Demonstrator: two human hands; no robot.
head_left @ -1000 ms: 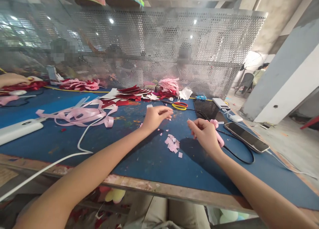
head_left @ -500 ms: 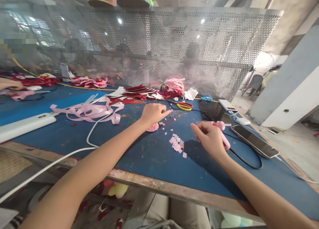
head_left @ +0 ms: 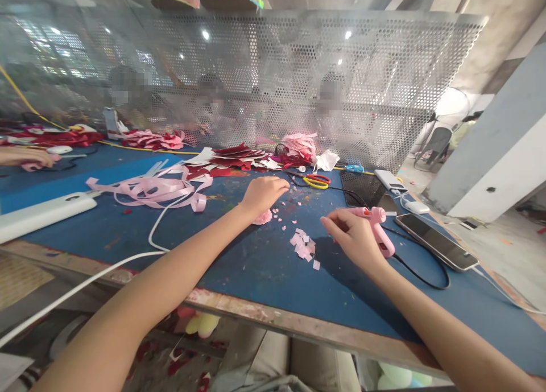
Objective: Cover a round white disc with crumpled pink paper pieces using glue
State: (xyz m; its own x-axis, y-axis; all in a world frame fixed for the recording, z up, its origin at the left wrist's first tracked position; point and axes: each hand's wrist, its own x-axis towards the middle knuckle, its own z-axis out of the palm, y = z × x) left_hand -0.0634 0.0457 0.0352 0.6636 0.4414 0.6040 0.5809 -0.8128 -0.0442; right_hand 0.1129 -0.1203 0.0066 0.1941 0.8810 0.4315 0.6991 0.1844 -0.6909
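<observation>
My left hand (head_left: 265, 195) is over the middle of the table, its fingertips pressed together; anything between them is too small or hidden to make out. Partly behind its wrist sits a small pink ruffled piece (head_left: 263, 217), with tiny pink scraps (head_left: 284, 227) beside it. To the right, my right hand (head_left: 353, 235) has its fingers curled and thumb against them, and I cannot see what they pinch. Just beyond that hand is a pink hot glue gun (head_left: 379, 232) with a glue stick out of its back. Small pale pink squares (head_left: 303, 245) lie between the hands.
Pink ribbon (head_left: 145, 192) and a white power strip (head_left: 46, 214) lie left. Red sheets (head_left: 234, 157), yellow-and-red-handled scissors (head_left: 316, 181) and a perforated metal screen (head_left: 273, 79) are behind. A phone (head_left: 435, 241) lies right. A co-worker's hand (head_left: 29, 157) is at far left.
My left hand's thumb and fingertips have come closer together. My right hand has shifted slightly left, showing more of the glue gun. The co-worker's hand has moved right, onto pink material.
</observation>
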